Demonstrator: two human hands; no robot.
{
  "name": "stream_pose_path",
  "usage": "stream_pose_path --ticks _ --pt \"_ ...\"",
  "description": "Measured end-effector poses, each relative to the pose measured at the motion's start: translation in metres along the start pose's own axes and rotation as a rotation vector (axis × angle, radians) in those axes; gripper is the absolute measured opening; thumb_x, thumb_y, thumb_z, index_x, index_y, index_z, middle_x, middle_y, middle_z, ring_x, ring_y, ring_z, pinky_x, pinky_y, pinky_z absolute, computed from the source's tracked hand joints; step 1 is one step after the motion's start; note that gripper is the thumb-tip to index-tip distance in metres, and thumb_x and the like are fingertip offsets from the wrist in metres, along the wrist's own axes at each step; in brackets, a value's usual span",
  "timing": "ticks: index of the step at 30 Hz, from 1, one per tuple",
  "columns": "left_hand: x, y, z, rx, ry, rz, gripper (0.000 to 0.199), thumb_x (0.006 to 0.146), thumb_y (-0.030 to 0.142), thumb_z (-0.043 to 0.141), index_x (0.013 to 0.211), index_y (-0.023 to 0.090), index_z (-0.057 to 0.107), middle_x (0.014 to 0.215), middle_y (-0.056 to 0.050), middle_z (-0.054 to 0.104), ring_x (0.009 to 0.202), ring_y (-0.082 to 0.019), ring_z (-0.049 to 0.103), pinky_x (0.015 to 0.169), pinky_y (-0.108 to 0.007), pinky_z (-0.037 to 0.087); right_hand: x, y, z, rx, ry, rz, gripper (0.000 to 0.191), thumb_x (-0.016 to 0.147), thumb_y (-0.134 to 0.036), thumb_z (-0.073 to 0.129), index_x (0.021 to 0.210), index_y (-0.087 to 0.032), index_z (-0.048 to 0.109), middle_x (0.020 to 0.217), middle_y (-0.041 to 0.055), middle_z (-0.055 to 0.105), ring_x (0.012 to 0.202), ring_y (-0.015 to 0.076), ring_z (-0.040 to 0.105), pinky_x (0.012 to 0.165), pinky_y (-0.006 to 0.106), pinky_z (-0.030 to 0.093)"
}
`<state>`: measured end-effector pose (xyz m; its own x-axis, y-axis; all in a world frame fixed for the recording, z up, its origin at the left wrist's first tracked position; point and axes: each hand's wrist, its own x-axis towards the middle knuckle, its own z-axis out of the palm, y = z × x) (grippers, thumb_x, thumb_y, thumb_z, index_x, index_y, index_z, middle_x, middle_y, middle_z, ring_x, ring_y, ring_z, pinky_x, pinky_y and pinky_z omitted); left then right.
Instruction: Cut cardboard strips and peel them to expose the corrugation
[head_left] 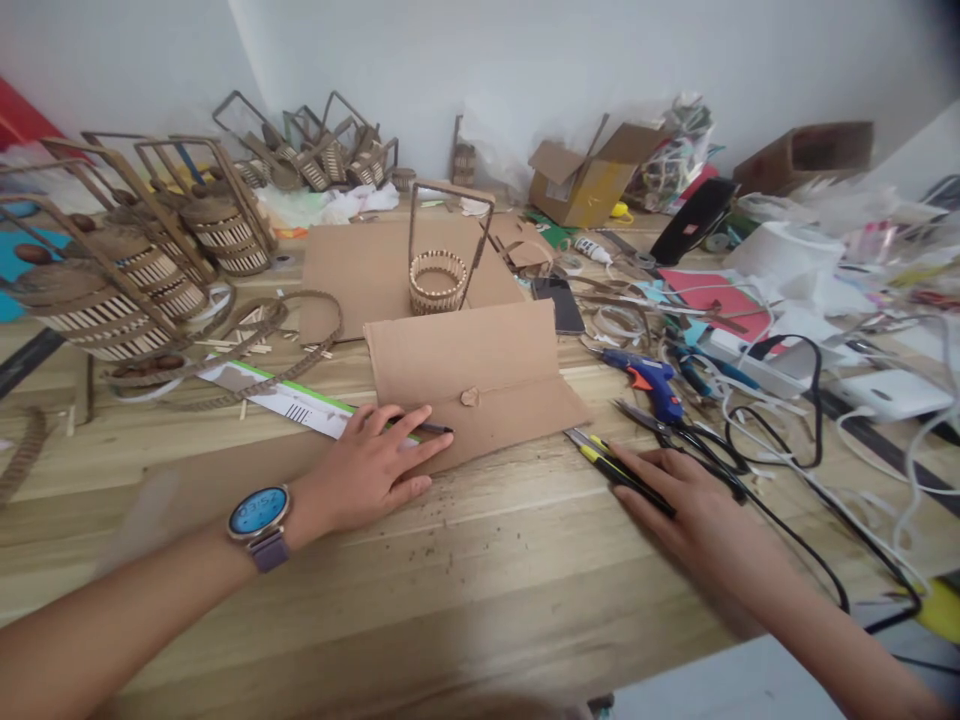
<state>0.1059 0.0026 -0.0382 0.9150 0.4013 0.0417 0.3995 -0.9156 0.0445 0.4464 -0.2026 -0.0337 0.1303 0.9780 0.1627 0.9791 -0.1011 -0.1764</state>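
Note:
My left hand (pixel 375 460), with a watch on its wrist, lies with fingers spread over the lower left edge of a folded piece of cardboard (pixel 487 360). A dark pen (pixel 435 428) shows at its fingertips. On the cardboard is a small brown piece (pixel 470 397). My right hand (pixel 675 495) has its fingers around a yellow and black utility knife (pixel 600 455), which lies low over the table right of the cardboard. Just behind the cardboard stands a small woven basket (pixel 437 283) with a tall handle. A white and green ruler-like strip (pixel 300 400) passes left of my left hand.
Scissors (pixel 652 425) and a blue glue gun (pixel 649 380) lie beyond my right hand, among black and white cables. Several lidded baskets (pixel 225 235) stand at the left. A cardboard box (pixel 589 185) is at the back, and a black phone (pixel 559 303) lies right of the small basket.

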Motion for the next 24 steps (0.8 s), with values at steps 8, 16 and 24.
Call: stream_pose_path --ticks 8,16,24 --pt "0.003 0.004 0.003 0.02 0.005 -0.019 0.047 0.103 0.049 0.039 0.148 0.04 0.047 0.157 -0.008 0.041 0.127 -0.035 0.041 0.104 -0.054 0.031 0.003 0.004 0.002 0.007 0.015 0.006 0.052 0.098 -0.051 0.041 0.135 -0.022 0.063 0.109 0.0127 0.067 0.099 0.0261 0.066 0.09 0.043 0.056" --pt "0.005 0.007 0.003 0.034 -0.003 -0.015 0.046 0.103 0.049 0.038 0.148 0.04 0.046 0.157 -0.007 0.041 0.126 -0.035 0.041 0.101 -0.053 0.034 -0.001 -0.014 -0.001 0.042 -0.036 -0.095 0.05 0.098 -0.048 0.044 0.135 -0.02 0.062 0.109 0.0131 0.068 0.1 0.0241 0.068 0.087 0.038 0.058" --pt "0.016 0.023 -0.005 0.072 -0.042 0.019 0.047 0.104 0.048 0.035 0.15 0.04 0.043 0.157 -0.007 0.043 0.123 -0.035 0.044 0.098 -0.05 0.039 0.011 -0.014 0.009 0.03 0.0 -0.092 0.056 0.096 -0.056 0.041 0.134 -0.021 0.063 0.107 0.0131 0.067 0.097 0.0275 0.069 0.087 0.042 0.059"
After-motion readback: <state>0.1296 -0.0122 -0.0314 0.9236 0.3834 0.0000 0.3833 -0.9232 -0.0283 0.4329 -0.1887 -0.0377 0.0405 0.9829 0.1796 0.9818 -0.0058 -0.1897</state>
